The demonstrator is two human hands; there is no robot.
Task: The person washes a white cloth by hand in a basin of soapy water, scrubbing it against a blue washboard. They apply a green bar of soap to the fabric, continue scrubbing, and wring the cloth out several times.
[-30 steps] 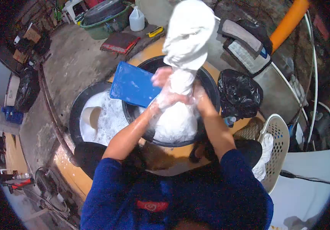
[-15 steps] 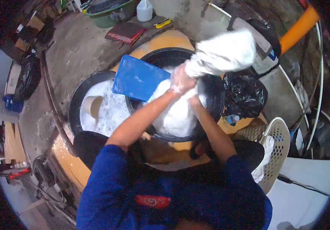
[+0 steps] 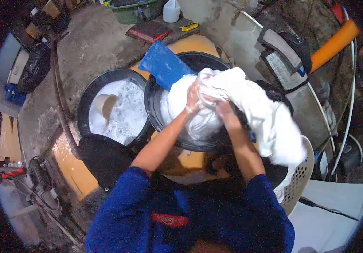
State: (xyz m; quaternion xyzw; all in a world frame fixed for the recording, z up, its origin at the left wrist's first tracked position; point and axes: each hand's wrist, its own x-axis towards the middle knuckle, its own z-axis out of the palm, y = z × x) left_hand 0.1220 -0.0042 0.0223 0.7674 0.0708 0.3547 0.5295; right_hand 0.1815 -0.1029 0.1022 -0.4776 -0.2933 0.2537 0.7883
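Observation:
Both my hands grip a large wet white cloth (image 3: 249, 105) over a black basin (image 3: 156, 99). My left hand (image 3: 193, 99), covered in suds, clutches the bunched cloth near the basin's middle. My right hand (image 3: 224, 113) holds the same cloth just to the right. The cloth's long end drapes rightward over the basin's rim and hangs above a white laundry basket (image 3: 301, 177). A blue washboard (image 3: 162, 63) leans in the basin's far left side.
A second black basin (image 3: 89, 97) full of foamy water, with a beige cup (image 3: 105, 105) in it, stands to the left. An orange pipe (image 3: 335, 44), white hoses, a grey bag (image 3: 282, 57), a green tub (image 3: 133, 12) and a white jug (image 3: 172, 10) lie beyond.
The cloth, raised high a second ago, has swung down to the right and now drapes over the basin rim above the basket. Both hands lowered with it.

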